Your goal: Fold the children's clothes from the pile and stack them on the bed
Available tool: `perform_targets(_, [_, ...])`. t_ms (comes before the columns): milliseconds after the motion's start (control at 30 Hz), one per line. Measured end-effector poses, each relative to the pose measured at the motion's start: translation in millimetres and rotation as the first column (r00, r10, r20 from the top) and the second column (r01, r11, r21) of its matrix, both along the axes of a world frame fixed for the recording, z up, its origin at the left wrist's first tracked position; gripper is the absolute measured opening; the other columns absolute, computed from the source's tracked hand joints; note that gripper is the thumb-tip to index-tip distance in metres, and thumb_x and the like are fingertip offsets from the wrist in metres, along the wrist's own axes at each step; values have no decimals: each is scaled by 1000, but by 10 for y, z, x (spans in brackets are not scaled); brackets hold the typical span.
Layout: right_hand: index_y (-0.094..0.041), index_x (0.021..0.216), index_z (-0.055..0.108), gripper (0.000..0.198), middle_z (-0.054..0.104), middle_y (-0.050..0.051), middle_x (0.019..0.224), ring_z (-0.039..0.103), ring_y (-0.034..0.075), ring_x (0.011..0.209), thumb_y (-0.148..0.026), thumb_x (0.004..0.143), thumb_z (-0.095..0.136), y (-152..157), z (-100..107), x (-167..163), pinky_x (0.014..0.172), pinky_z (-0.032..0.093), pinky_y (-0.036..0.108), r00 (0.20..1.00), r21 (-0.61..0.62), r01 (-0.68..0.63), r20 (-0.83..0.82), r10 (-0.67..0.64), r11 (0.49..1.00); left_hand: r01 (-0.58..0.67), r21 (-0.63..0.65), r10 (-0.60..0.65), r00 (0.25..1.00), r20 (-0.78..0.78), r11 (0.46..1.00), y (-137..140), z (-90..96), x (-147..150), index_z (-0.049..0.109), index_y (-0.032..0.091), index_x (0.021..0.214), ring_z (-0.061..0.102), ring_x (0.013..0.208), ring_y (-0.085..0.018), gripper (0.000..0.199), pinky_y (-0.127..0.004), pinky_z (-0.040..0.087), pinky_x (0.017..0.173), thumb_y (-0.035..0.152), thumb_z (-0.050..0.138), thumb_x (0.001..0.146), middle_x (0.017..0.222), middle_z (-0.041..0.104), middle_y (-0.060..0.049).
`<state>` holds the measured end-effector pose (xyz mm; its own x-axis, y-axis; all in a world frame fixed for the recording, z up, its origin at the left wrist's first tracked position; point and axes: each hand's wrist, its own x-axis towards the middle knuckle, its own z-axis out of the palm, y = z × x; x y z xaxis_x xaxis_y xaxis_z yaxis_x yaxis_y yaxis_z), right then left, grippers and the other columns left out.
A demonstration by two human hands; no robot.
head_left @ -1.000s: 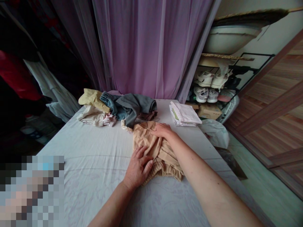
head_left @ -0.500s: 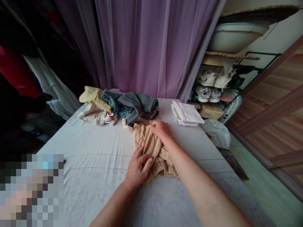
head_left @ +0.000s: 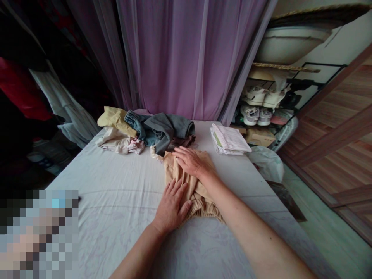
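Note:
A tan garment with a gathered elastic waistband, which looks like trousers or shorts (head_left: 205, 190), lies on the sheet-covered surface (head_left: 122, 193) in front of me. My left hand (head_left: 172, 205) rests flat on its near left part, fingers spread. Farther up, my right hand (head_left: 188, 161) lies across the far part with the fingers stretched out. Neither hand grips the cloth. Just beyond the tan garment is a heap of clothes with a grey-blue piece (head_left: 162, 130), a yellow one (head_left: 116, 118) and a pale one (head_left: 114, 140).
A folded stack of white and pink cloth (head_left: 229, 138) sits at the far right. Behind the surface hangs a purple curtain (head_left: 174, 58). To the right stands a rack with shoes (head_left: 255, 115) and a basin (head_left: 290, 44). A plastic bag (head_left: 267, 162) is beside the right edge.
My right hand has let go of the garment's far edge and moved slightly left, now flat on the cloth. My left hand has spread its fingers a little more.

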<state>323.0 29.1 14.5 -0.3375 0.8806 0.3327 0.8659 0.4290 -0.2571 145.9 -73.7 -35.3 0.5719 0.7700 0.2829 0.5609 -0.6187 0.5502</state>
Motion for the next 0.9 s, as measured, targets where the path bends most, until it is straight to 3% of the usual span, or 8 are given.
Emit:
perform_targets(100, [-21,143,47,47,41,6,153,31,20,144,-30,100,33,-27,-72,-55,118,23,42,979,-150,-116,149,138,982,41,-19,-43,989,-139,999,-12,62,18,55,21,136,30,144,-33,53,-57,26,116,53,42,95,147,50,-10])
perform_targets(200, [-21,150,36,52,28,6,159,23,23,147,-38,101,30,-47,-168,-74,119,18,51,964,-321,-27,244,110,947,52,-28,-56,980,-190,998,-18,116,28,55,20,136,29,144,-35,57,-58,26,116,56,41,94,148,49,-11])
perform_targets(300, [-22,152,30,56,24,6,161,19,24,148,-44,100,27,-30,-239,-76,119,12,56,959,-391,54,277,61,919,55,-31,-60,977,-204,998,-21,126,30,53,20,138,29,144,-35,61,-59,26,115,59,42,93,148,48,-11])
perform_targets(500, [-26,151,32,58,28,6,160,22,24,147,-50,99,28,98,-294,-139,118,13,58,964,-333,92,266,0,939,45,-24,-49,982,-184,999,-38,95,39,55,20,137,30,143,-36,61,-60,26,115,60,42,93,147,49,-12])
perform_targets(667, [-24,148,39,54,33,8,157,28,27,145,-46,98,33,144,-208,-170,117,18,57,971,-348,95,240,-9,933,60,-116,-78,985,-151,991,1,119,-10,55,21,137,27,145,-35,64,-61,21,117,63,44,91,149,47,-12])
perform_targets(733, [-26,146,44,51,35,7,156,32,26,143,-42,98,35,86,-120,-79,117,21,53,977,-345,89,214,-14,935,99,-155,-112,990,-81,983,52,128,-66,55,22,137,29,145,-32,60,-59,22,118,60,44,92,149,46,-11])
perform_targets(900, [-22,132,60,45,57,8,140,50,20,130,-21,93,37,-410,52,514,112,37,42,999,-117,49,-4,-50,992,192,-237,-163,977,137,952,225,141,-270,62,22,129,39,140,-24,45,-47,33,116,44,39,98,147,50,-9])
